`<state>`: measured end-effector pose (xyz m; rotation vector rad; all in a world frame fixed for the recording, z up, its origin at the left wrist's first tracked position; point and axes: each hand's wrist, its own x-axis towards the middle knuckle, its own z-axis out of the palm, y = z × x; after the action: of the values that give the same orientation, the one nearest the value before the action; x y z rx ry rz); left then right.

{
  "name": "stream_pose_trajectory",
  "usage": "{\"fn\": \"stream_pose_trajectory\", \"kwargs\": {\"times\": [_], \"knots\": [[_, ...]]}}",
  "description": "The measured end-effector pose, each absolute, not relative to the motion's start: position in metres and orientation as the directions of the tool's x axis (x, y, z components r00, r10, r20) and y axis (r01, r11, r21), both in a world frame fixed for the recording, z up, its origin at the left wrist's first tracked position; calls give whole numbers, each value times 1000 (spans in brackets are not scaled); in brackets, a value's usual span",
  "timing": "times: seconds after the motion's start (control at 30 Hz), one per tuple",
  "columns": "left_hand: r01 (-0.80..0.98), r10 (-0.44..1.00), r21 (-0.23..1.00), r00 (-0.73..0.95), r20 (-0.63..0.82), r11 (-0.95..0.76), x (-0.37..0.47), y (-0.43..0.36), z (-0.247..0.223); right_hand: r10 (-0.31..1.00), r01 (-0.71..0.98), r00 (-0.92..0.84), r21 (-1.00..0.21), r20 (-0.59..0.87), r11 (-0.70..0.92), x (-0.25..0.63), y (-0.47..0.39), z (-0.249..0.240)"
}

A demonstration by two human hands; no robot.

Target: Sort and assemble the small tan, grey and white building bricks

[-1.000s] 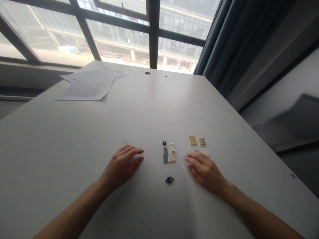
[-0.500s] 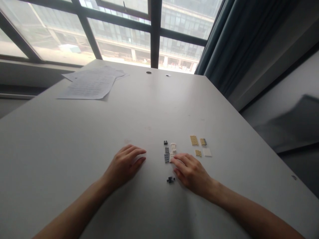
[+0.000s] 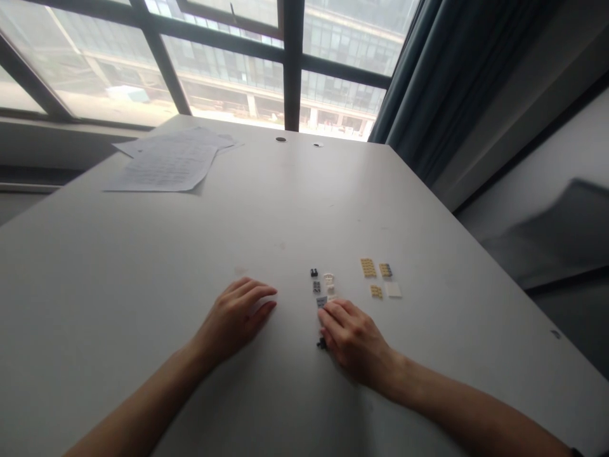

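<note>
My left hand [image 3: 242, 312] rests on the white table, thumb and fingers apart, holding nothing. My right hand [image 3: 354, 333] has its fingertips closed on a grey studded brick plate [image 3: 322, 301], whose near end they cover. Just beyond lie a smaller grey studded piece [image 3: 316, 287] and a black piece [image 3: 314, 272]. Beside them are a white curved piece [image 3: 328, 278] and a small white piece [image 3: 331, 289]; another white piece [image 3: 332, 297] is partly behind the fingers. A dark piece [image 3: 321, 343] shows under the thumb side, largely hidden.
To the right lie a tan studded plate [image 3: 368, 267], a tan piece with a blue-grey edge [image 3: 385, 270], a smaller tan piece [image 3: 376, 291] and a flat white tile [image 3: 392, 290]. Printed papers [image 3: 162, 166] lie at the far left of the table [image 3: 285, 209], before the window.
My right hand has moved slightly left and nearer, from the white piece onto the grey plate, which has turned and shifted a little. The left hand stays in place. The view has shifted slightly.
</note>
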<state>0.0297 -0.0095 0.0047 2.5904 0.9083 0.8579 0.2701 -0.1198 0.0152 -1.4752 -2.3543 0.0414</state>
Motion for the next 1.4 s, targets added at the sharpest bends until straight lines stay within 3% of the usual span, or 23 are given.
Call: {"fn": "stream_pose_trajectory", "kwargs": {"times": [0.5, 1.1, 1.4], "knots": [[470, 623, 413, 647, 440, -780, 28, -7, 3, 898, 960, -169, -138, 406, 243, 378, -187, 4], [476, 633, 421, 632, 448, -773, 30, -8, 5, 847, 923, -213, -183, 488, 337, 363, -152, 22], [474, 637, 430, 634, 439, -769, 29, -8, 1, 893, 862, -285, -313, 349, 398, 318, -80, 28]]}}
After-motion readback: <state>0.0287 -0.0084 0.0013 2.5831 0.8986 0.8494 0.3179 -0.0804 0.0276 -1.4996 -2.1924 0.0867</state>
